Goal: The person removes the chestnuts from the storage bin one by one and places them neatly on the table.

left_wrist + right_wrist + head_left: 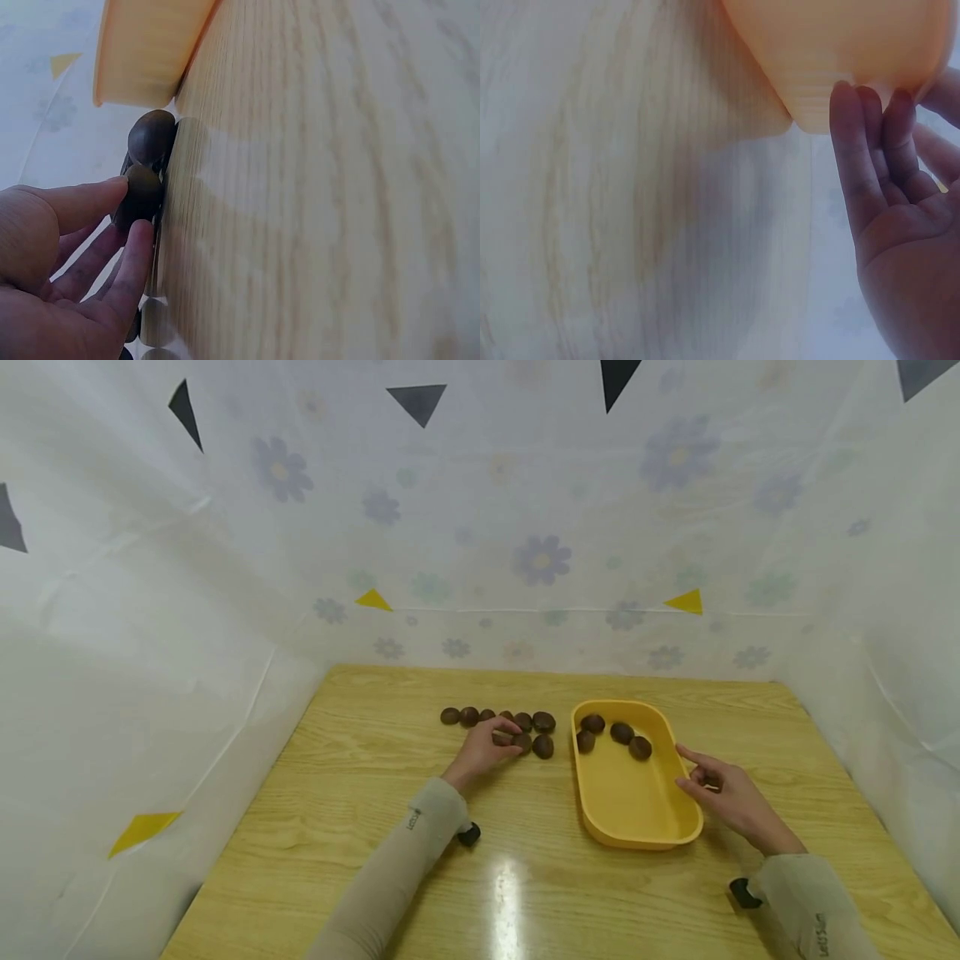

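The table (pixel 322 777) has its far edge against a white flowered curtain (pixel 480 510), and a strip of wood runs between this edge and the tray. A broader stretch of wood lies on the near side, and another to the left of the chestnuts.

The yellow tray (pixel 633 797) stands to the right of the chestnut rows; a narrow gap separates its left rim from the closest chestnuts.

The right hand (pixel 735 792) is at the right wall of the tray, with fingers gently bent and the tips touching the outside; its thumb stands apart from them, so the grip is fairly wide. The left hand (pixel 486 748) makes a narrow grip: thumb and fingers pinch one chestnut (pixel 522 744) in the nearer row. This one sits just beside another chestnut (pixel 543 746) at the row's right end (in the left wrist view, these two seem to touch). The farther row (pixel 469 717) runs behind, partly covered by the fingers. Inside the tray, four chestnuts (pixel 622 732) lie toward its far end.
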A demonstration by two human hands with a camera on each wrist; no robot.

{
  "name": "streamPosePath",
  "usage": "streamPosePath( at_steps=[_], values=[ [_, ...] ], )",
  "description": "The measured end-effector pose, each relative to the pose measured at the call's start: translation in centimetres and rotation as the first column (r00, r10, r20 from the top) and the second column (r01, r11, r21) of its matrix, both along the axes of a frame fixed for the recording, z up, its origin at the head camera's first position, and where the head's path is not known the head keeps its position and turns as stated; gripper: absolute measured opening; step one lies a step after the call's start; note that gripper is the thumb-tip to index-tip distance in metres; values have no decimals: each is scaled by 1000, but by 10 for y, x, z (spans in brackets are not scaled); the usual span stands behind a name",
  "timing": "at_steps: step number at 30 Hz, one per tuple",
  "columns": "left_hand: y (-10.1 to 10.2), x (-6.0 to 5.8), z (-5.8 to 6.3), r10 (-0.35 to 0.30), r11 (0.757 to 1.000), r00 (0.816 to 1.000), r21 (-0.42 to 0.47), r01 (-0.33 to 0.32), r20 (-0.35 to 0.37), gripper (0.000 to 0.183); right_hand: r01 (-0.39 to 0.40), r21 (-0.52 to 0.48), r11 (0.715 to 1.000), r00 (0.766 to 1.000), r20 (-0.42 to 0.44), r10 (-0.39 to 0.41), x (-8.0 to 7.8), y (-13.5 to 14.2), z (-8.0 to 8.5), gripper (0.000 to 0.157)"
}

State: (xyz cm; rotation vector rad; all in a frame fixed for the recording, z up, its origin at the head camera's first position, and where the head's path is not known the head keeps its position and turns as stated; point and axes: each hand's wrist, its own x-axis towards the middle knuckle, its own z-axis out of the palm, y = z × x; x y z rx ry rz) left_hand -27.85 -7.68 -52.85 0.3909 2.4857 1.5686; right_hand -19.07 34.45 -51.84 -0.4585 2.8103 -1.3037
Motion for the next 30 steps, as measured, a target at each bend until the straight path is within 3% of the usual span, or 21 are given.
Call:
streamPosePath(
  at_steps=[12,18,24,30],
  values=[
    [0,-5,-1,-13,1000,1000,-1,13,7,29,4,4,1000,1000,30,-4,-1,2,3,62],
    [-2,-5,3,15,1000,1000,2,-15,-16,29,-2,1,1000,1000,18,2,-2,2,2,61],
    [1,-3,11,33,999,996,12,-32,-87,32,0,5,1000,1000,11,0,-3,2,2,61],
    [19,2,18,9,999,987,42,-2,-162,32,4,-5,1000,1000,29,-4,-1,0,1,61]
  ],
)
